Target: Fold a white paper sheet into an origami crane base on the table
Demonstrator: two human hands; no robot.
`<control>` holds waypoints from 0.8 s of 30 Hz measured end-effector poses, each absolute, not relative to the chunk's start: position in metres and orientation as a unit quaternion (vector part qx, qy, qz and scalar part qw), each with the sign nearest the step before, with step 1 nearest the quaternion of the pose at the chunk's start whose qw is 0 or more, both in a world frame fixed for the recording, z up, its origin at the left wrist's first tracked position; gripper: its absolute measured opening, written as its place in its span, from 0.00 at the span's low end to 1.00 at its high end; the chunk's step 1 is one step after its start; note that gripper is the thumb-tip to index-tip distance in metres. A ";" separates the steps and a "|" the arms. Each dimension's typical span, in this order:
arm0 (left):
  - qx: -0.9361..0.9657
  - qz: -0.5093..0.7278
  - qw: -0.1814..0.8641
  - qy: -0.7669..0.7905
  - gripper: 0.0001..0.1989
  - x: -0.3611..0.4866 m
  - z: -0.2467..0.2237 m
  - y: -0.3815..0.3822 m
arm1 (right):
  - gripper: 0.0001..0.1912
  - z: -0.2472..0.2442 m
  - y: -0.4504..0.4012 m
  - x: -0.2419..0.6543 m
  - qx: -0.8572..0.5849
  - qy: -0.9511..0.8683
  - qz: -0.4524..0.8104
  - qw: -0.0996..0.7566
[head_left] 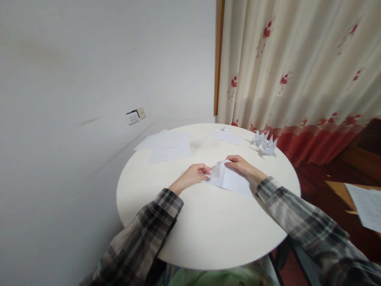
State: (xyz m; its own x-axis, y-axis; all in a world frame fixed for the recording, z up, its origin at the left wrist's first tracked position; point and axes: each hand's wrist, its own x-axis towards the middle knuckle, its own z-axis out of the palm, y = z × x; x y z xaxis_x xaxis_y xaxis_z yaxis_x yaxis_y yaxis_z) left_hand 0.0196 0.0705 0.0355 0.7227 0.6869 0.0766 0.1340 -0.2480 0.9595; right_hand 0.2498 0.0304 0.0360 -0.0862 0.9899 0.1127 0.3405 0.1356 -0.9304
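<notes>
A sheet of white paper [233,180] lies near the middle of the round white table, its left part folded up and over. My left hand [198,173] pinches the raised left corner between thumb and fingers. At the paper's upper edge, my right hand [239,164] has its thumb and fingers closed on the fold. Part of the sheet's right side is hidden under my right hand and wrist. Both sleeves are plaid.
Loose white sheets [166,145] overlap at the table's back left. Another paper piece [227,137] lies at the back, with a small folded paper [225,129] behind it. Several paper cranes [264,143] stand at the back right. The round table [202,230] is close to the wall.
</notes>
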 end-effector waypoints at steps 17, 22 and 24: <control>0.943 0.172 0.184 0.218 0.29 0.031 0.008 0.050 | 0.14 0.018 0.029 0.244 -0.501 -0.798 0.053 0.330; 0.954 0.179 0.093 0.222 0.31 0.030 -0.003 0.052 | 0.10 0.022 0.015 0.234 -0.500 -0.820 0.021 0.278; 0.955 0.172 0.073 0.232 0.32 0.030 -0.003 0.053 | 0.12 0.023 0.011 0.232 -0.504 -0.819 0.018 0.272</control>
